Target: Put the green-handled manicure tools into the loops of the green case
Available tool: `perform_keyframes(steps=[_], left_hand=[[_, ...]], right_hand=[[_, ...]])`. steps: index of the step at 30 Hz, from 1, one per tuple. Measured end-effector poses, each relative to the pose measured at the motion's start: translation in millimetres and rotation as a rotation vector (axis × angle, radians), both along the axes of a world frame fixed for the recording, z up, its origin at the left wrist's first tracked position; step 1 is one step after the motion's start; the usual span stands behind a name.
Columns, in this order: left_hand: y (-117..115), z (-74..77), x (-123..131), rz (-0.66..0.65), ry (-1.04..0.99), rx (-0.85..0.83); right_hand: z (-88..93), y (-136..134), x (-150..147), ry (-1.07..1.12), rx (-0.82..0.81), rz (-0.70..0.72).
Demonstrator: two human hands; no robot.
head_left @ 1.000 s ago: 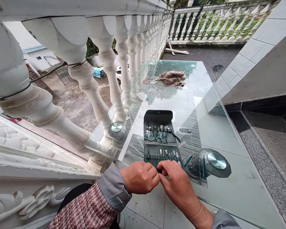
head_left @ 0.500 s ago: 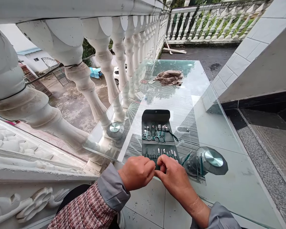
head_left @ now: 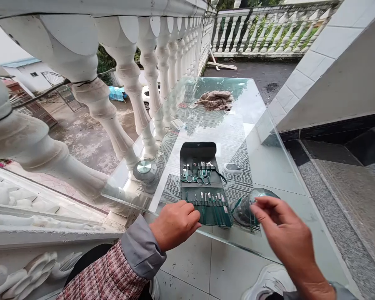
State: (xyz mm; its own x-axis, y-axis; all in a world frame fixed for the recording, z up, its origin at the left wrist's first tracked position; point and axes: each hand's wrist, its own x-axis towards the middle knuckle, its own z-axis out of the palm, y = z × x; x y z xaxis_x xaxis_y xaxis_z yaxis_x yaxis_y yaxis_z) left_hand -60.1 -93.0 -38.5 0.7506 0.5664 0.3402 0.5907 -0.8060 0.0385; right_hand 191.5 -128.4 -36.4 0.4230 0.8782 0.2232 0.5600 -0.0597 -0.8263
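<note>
A dark green manicure case [head_left: 203, 189] lies unfolded on the glass table. Its upper pocket row holds small scissors [head_left: 203, 177] and clippers; several slim green-handled tools [head_left: 214, 206] fill the lower row. My left hand [head_left: 176, 225] is closed at the case's lower left edge, its fingertips partly hidden. To the right of the case, my right hand [head_left: 287, 233] pinches thumb and forefinger at the upper end of a thin green manicure tool [head_left: 251, 221]; its exact kind cannot be made out. Another green piece [head_left: 236, 205] lies between the case and that hand.
Round metal discs show on the table legs, one at left [head_left: 144, 166]. A brown cloth [head_left: 215, 101] is crumpled at the table's far end, with a small card [head_left: 177, 123] nearer. A white balustrade [head_left: 129, 75] runs along the left; dark steps [head_left: 337, 162] are at right.
My right hand has moved away from my left, rightward to the loose tools beside the case. The case's lower row is now uncovered. My left hand has stayed at the case's edge.
</note>
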Motion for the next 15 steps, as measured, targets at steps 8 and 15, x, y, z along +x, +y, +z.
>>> perform_keyframes(steps=[8, 15], left_hand=[[0.5, -1.7, 12.5, -0.072, -0.030, 0.147], [1.3, -4.8, 20.6, -0.142, -0.039, 0.284]], right_hand=[[-20.2, -8.6, 55.7, -0.253, -0.039, 0.019], [-31.8, -20.1, 24.0, -0.829, 0.211, 0.260]])
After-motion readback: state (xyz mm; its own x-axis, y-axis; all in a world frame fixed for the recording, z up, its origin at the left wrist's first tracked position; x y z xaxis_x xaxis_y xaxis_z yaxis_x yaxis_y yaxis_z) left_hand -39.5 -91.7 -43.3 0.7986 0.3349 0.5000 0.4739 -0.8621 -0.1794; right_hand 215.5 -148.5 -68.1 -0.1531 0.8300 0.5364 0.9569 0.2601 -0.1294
